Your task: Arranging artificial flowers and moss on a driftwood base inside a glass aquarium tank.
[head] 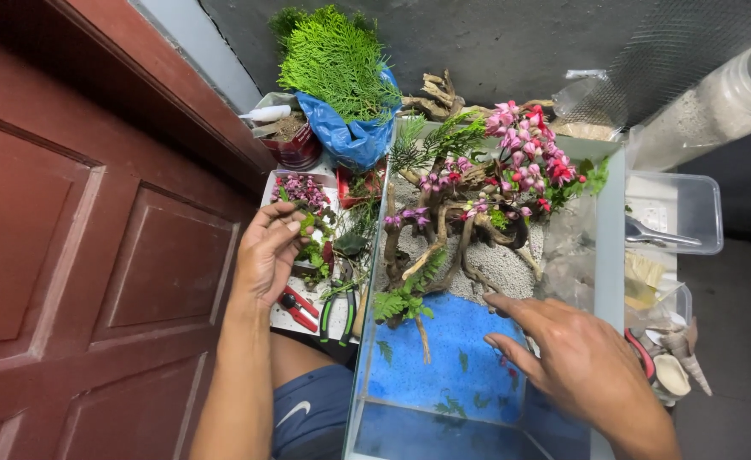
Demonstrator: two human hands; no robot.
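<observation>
Glass tank (pixel 610 255) wall hides right hand (pixel 584 362) partly.
</observation>
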